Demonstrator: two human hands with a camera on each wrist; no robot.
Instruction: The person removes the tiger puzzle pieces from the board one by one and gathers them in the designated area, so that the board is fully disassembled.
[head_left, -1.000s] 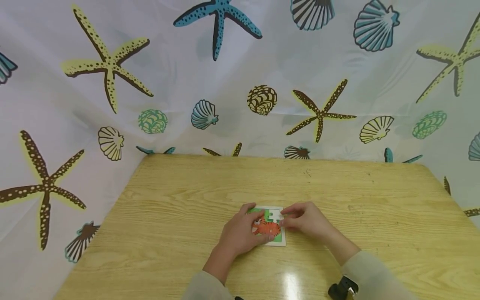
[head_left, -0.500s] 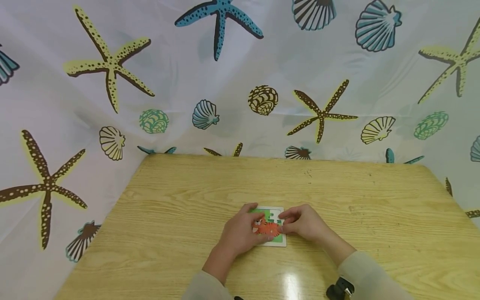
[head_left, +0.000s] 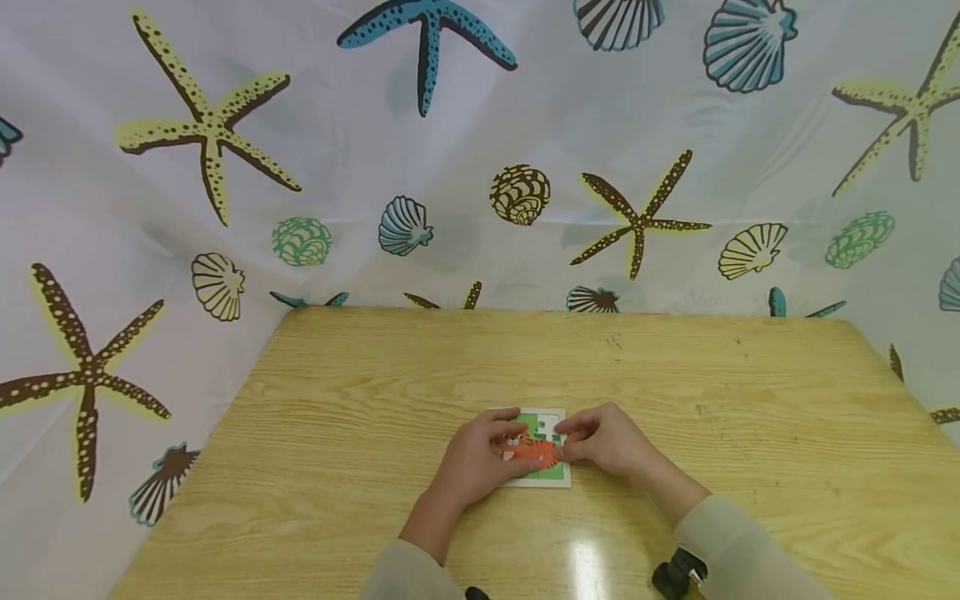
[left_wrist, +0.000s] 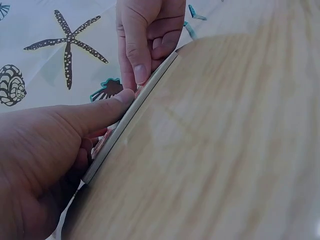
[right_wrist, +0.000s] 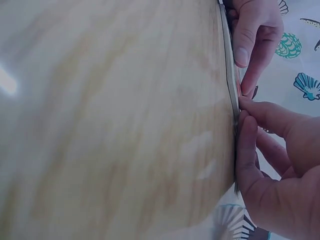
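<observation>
A small square jigsaw puzzle [head_left: 542, 454] with an orange tiger on green lies flat on the table inside a white frame. Near its upper right, a white bare patch shows between the pieces. My left hand [head_left: 472, 458] holds the puzzle from the left, fingers over its far part and thumb across its near part; the left wrist view shows that thumb [left_wrist: 112, 106] along the frame's edge. At the right side, my right hand [head_left: 611, 442] pinches with thumb and bent fingertips [right_wrist: 246, 125]. Whether a single piece sits between those fingertips is hidden.
The pale wooden table [head_left: 375, 375] stretches around the puzzle on all sides. Behind and beside it hangs a white cloth [head_left: 465, 150] printed with starfish and shells. A black wrist device [head_left: 675, 575] sits at the right sleeve.
My right fingertips have shifted slightly down and left along the puzzle's right side, over part of the white patch. The left hand keeps its hold. The head view has tilted a little.
</observation>
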